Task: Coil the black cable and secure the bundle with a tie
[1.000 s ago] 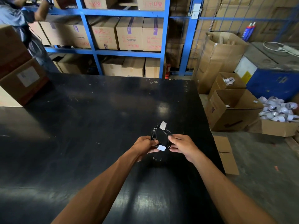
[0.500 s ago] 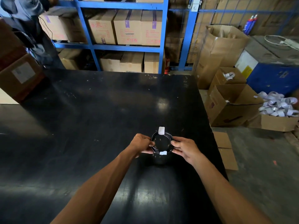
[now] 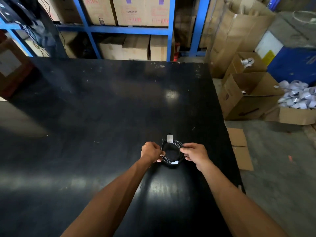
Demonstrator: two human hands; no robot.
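Near the right edge of the wide black glossy table (image 3: 106, 103), we hold the coiled black cable (image 3: 171, 152) as a small round bundle just above the surface. Our left hand (image 3: 151, 152) pinches the left side of the loops with curled fingers, and our right hand (image 3: 196, 153) pinches the right side, so the turns probably cannot spring apart. A pale grey tab (image 3: 169, 138) sits at the far side of the coil and a small white strip (image 3: 174, 162) at the near side; which one is the tie, we cannot tell.
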